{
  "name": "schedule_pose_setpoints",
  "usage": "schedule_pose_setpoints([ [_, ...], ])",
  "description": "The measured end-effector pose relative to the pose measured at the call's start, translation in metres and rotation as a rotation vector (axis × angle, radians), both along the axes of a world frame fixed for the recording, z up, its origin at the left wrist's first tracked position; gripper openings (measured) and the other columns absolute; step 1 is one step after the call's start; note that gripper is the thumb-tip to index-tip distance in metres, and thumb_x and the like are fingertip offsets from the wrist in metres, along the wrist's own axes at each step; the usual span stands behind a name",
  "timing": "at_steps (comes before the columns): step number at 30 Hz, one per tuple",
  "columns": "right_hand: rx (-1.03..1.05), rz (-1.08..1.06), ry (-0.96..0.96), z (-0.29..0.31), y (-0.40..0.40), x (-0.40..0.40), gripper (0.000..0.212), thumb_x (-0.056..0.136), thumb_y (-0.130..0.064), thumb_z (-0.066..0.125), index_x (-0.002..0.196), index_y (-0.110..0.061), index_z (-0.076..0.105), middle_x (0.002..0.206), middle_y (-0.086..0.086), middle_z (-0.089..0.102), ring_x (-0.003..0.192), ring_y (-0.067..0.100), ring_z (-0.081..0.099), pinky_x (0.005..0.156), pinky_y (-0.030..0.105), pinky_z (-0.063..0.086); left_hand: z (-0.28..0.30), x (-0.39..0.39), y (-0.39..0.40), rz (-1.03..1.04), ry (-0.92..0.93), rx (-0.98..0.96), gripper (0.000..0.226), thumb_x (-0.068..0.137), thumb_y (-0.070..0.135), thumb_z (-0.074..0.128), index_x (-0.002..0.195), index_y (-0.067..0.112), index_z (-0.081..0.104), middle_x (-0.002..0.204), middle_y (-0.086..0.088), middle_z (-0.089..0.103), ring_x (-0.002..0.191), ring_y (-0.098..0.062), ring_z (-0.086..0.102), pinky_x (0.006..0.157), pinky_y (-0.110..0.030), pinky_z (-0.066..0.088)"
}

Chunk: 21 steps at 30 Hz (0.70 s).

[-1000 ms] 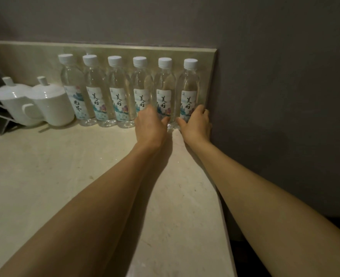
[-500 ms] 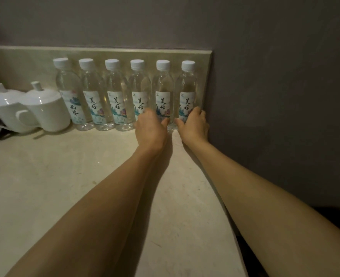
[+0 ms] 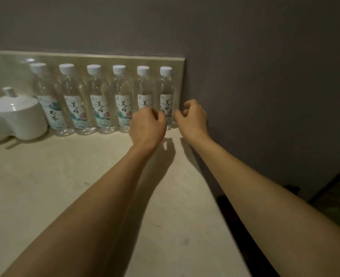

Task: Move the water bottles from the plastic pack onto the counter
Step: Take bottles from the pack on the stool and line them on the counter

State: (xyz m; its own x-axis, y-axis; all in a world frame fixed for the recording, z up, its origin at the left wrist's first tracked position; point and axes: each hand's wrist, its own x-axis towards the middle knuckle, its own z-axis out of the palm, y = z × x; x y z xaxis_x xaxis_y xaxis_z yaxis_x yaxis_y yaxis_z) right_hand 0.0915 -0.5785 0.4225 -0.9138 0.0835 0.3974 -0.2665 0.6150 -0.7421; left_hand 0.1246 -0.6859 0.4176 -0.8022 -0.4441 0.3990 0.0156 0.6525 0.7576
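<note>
Several clear water bottles (image 3: 99, 96) with white caps and printed labels stand upright in a row against the backsplash on the beige counter (image 3: 65, 186). The rightmost bottle (image 3: 166, 90) is at the counter's right end. My left hand (image 3: 147, 126) hovers just in front of the second bottle from the right (image 3: 143, 86), fingers loosely curled, holding nothing. My right hand (image 3: 193, 116) is just right of the rightmost bottle, fingers curled and apart, not gripping it. No plastic pack is in view.
Two white lidded cups (image 3: 19, 114) stand left of the bottle row. A grey wall (image 3: 265, 86) rises on the right. The counter's right edge (image 3: 221, 206) drops to a dark gap.
Both hands have let go of the two rightmost bottles and drawn back slightly. The bottles stay standing in the row.
</note>
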Motion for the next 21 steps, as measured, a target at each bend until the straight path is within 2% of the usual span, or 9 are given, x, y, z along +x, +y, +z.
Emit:
schedule_pose_setpoints([
  [3,-0.011,-0.062,0.076,0.002,0.023,0.011,0.031,0.09,-0.03,0.058,0.115,-0.011,0.057,0.104,0.006,0.065,0.099,0.021,0.059,0.074,0.023,0.034,0.006,0.008,0.026,-0.061,0.009,0.027,0.036,0.095,0.035,0.047,0.077,0.012,0.068,0.075,-0.01,0.07,0.077,-0.031,0.069,0.074,-0.044,0.058],
  [8,-0.07,-0.174,0.186,0.003,0.076,0.032,0.024,0.09,-0.028,0.058,0.108,-0.012,0.061,0.091,0.0,0.065,0.092,0.021,0.062,0.072,0.023,0.036,0.017,0.024,0.072,-0.126,0.027,0.032,0.038,0.095,0.036,0.045,0.082,0.011,0.07,0.081,-0.01,0.073,0.083,-0.03,0.07,0.078,-0.043,0.057],
  [12,-0.098,-0.273,0.266,0.002,0.138,0.047,0.016,0.089,-0.024,0.057,0.1,-0.012,0.062,0.086,0.006,0.069,0.088,0.026,0.063,0.073,0.026,0.035,0.019,0.033,0.121,-0.198,-0.003,0.059,0.037,0.094,0.039,0.044,0.086,0.013,0.07,0.088,-0.01,0.074,0.087,-0.032,0.072,0.082,-0.043,0.058],
  [16,-0.112,-0.32,0.295,-0.009,0.214,0.064,0.012,0.087,-0.021,0.057,0.095,-0.012,0.062,0.082,0.006,0.069,0.085,0.027,0.063,0.07,0.027,0.035,0.014,0.043,0.192,-0.237,-0.078,-0.043,0.037,0.09,0.041,0.046,0.083,0.015,0.071,0.088,-0.008,0.074,0.087,-0.031,0.071,0.082,-0.04,0.057],
  [21,-0.114,-0.318,0.243,-0.029,0.312,0.086,0.01,0.088,-0.019,0.056,0.093,-0.012,0.061,0.079,0.003,0.066,0.081,0.024,0.061,0.065,0.021,0.029,-0.006,0.057,0.305,-0.305,-0.151,-0.135,0.031,0.089,0.045,0.05,0.088,0.02,0.07,0.098,-0.008,0.072,0.097,-0.035,0.067,0.075,-0.034,0.047],
])
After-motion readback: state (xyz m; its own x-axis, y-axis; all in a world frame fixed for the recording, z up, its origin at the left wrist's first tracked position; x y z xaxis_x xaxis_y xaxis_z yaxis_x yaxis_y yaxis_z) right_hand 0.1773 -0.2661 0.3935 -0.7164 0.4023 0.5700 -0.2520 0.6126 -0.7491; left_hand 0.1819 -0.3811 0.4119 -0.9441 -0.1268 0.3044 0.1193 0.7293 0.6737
